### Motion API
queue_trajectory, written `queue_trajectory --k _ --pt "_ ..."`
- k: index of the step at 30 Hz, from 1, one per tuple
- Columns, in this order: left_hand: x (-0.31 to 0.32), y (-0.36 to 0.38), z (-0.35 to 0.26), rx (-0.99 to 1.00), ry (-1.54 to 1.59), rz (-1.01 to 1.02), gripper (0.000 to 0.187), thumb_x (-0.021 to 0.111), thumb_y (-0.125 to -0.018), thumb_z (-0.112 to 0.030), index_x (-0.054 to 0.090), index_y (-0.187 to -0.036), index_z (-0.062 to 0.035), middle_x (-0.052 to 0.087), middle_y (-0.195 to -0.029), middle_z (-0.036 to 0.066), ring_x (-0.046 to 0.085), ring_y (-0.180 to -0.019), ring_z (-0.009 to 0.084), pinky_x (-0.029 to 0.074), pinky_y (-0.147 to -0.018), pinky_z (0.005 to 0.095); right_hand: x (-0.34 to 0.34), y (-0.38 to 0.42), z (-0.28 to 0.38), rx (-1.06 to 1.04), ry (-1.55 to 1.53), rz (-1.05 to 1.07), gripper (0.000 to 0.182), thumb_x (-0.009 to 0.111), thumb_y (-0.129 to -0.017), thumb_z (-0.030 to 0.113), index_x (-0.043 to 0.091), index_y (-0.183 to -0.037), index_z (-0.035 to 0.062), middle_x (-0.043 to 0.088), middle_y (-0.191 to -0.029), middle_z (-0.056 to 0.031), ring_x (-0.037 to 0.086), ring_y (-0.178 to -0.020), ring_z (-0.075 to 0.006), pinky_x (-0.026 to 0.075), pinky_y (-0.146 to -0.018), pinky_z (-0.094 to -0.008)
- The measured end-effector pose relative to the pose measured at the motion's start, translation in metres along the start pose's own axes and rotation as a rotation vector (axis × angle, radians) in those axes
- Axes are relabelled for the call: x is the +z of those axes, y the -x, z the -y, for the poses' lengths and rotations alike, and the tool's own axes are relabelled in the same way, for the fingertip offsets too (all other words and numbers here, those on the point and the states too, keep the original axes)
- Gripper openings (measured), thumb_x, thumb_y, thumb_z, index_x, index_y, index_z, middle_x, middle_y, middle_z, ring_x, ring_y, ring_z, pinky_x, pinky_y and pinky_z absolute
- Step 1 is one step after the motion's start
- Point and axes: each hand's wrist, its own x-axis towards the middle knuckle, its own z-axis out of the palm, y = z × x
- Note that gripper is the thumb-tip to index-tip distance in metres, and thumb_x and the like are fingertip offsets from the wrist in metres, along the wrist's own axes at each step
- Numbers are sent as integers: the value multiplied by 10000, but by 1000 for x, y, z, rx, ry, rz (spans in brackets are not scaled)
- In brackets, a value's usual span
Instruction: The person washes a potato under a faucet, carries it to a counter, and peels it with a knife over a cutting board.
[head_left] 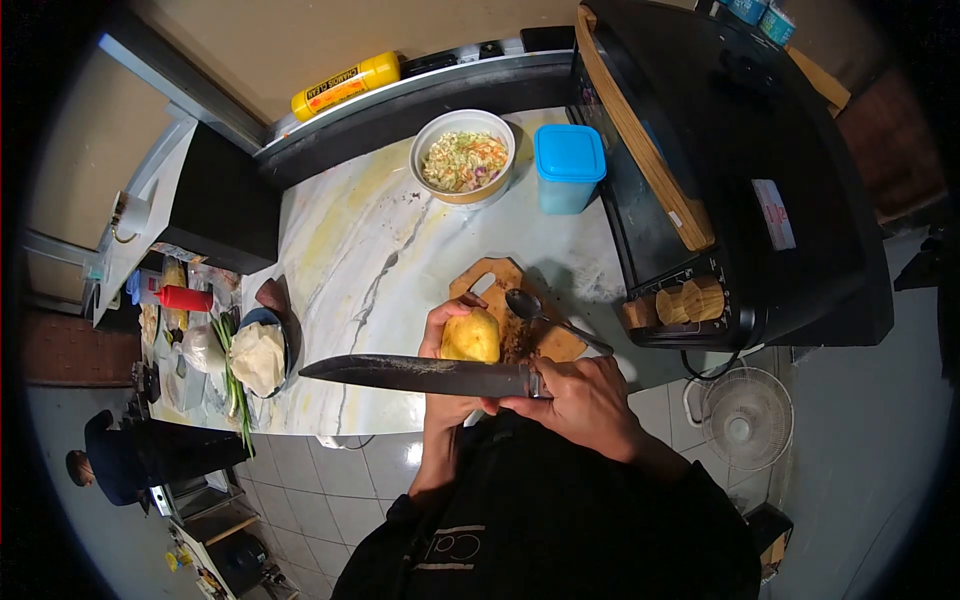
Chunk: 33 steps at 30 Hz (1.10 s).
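My left hand [437, 330] is closed around a yellow potato [470, 336], its fingers wrapped along the left side and top. My right hand [585, 398] grips a large knife [420, 377] by its handle. The broad dark blade points left and passes in front of the potato's lower edge, hiding part of my left hand. Beneath them lies a wooden cutting board [495, 268] with dark brown scraps on it. A dark spoon [522, 304] rests on the board, its handle reaching right past the edge.
A bowl of shredded vegetables [465, 160] and a blue-lidded container [570, 165] stand behind the board. A black oven [760, 150] fills the right side. Green onions [232, 375], a dark bowl [288, 335] and a red bottle [185, 298] sit left. Another person [140, 460] stands far left.
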Motion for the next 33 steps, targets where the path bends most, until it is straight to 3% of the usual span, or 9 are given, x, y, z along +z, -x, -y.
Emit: queue_trajectory --k 4,7,20,25,28,33 --pt "2 0 -1 2 -2 -14 1079 929 -402 -584 449 -1210 -53 482 -1173 126 459 -1170 254 351 -1004 391 6 -2 -7 -94 8 -77 575 604 -883 576 637 -812 6 617 -556 -95 642 -502 -229 513 -503 -344" --pt "3 0 -2 10 2 -6 1064 924 -410 -582 449 -1207 -60 483 -1162 118 454 -1164 252 352 -998 392 5 -1 -4 -46 -2 -54 532 673 -833 540 680 -927 16 615 -569 -100 641 -521 -270 498 -511 -367" --pt "4 2 3 42 35 -7 1016 923 -473 -529 428 -1238 -80 464 -1176 122 431 -1153 239 356 -967 382 4 -2 -1 -14 56 -98 549 647 -840 577 668 -866 29 604 -563 -78 636 -529 -248 472 -533 -368" --pt "6 3 6 56 107 0 962 934 -544 -466 410 -1252 -80 444 -1198 134 418 -1155 234 347 -971 373 7 -2 -1 -10 61 -143 536 647 -844 571 658 -843 35 599 -556 -81 632 -515 -256 468 -512 -369" --pt "5 4 9 71 107 6 914 929 -583 -424 407 -1249 -79 438 -1198 137 414 -1157 234 341 -971 370 5 -4 -4 -72 60 -153 527 664 -852 534 637 -783 13 590 -536 -78 630 -486 -233 515 -476 -340" --pt "9 7 5 47 110 -47 866 924 -586 -381 416 -1220 -80 440 -1172 134 415 -1146 232 339 -963 364 2 -6 -2 -87 104 -187 523 677 -845 526 640 -768 10 586 -535 -86 638 -514 -246 525 -522 -354"
